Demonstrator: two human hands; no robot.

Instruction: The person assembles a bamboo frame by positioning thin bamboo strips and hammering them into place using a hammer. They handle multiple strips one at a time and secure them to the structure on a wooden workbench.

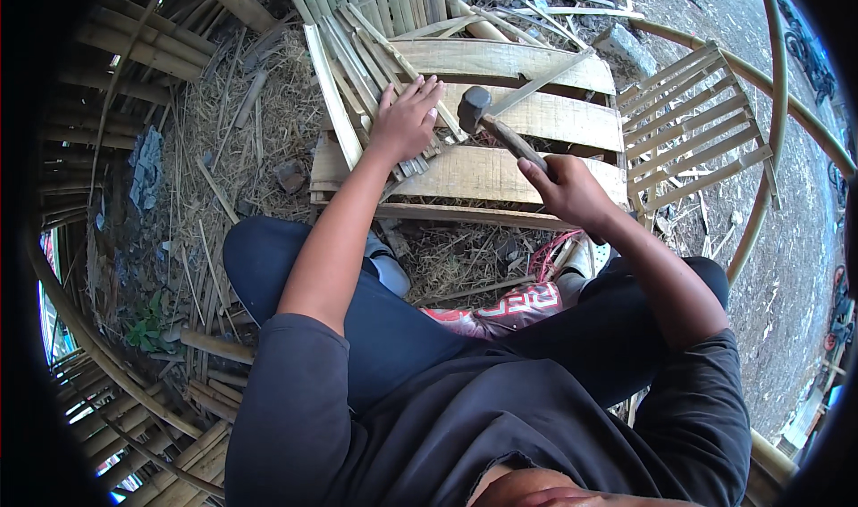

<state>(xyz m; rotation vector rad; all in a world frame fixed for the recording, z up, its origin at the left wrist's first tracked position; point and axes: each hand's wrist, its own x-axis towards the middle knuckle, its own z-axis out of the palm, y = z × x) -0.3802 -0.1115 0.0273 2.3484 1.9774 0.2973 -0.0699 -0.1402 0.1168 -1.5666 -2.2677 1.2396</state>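
Observation:
My left hand [405, 125] lies with fingers stretched over a bundle of split bamboo strips [350, 83], pressing near their close end. In my right hand [572, 191] is a hammer [511, 139], gripped by its wooden handle, its dark metal head up and to the left. That head hovers or rests just right of the strips; I cannot tell whether it touches anything. Both hands are over a low bench of pale wooden planks [474, 173] with gaps between them. A thin flat strip [542, 80] slants across the planks beyond the hammer.
At the right leans a small bamboo slat panel [693, 132] beside a curved bamboo pole [776, 87]. A grey block [624, 50] sits behind the bench. Bamboo poles [147, 56] stack at the left, above ground littered with shavings [281, 69]. A printed sack [518, 309] lies between my legs.

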